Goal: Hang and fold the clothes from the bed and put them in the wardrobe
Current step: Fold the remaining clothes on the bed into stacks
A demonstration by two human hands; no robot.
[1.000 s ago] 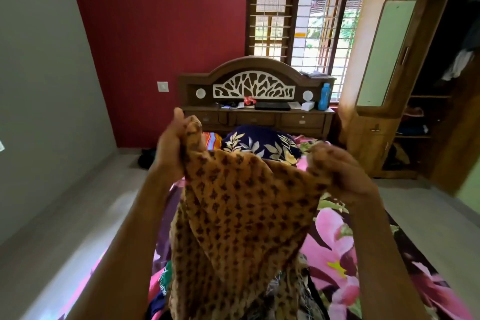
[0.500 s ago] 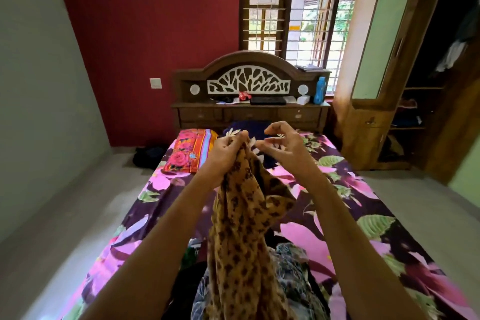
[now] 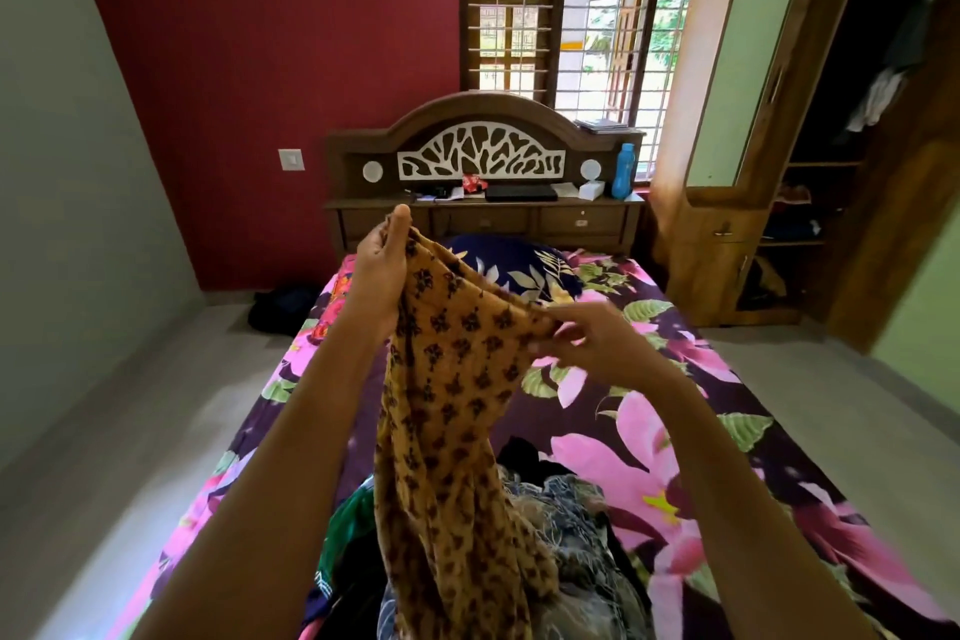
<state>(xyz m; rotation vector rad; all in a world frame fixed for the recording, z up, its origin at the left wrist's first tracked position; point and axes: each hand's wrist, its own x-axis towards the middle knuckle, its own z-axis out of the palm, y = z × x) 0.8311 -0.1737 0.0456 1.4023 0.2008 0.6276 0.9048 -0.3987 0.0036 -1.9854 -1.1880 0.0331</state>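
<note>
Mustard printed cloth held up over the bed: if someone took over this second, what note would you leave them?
The left hand grips the mustard printed cloth at its top edge, raised; the right hand pinches the same edge lower down.
The cloth hangs between them, its lower end by the pile of clothes on the bed.
The wardrobe stands open on the right.
Done: no folded piece in sight.
Left: fold or hang this cloth, stow it, then the pile.

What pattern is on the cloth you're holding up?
The cloth is mustard yellow with small dark brown floral motifs, seen best in the head view.
</note>
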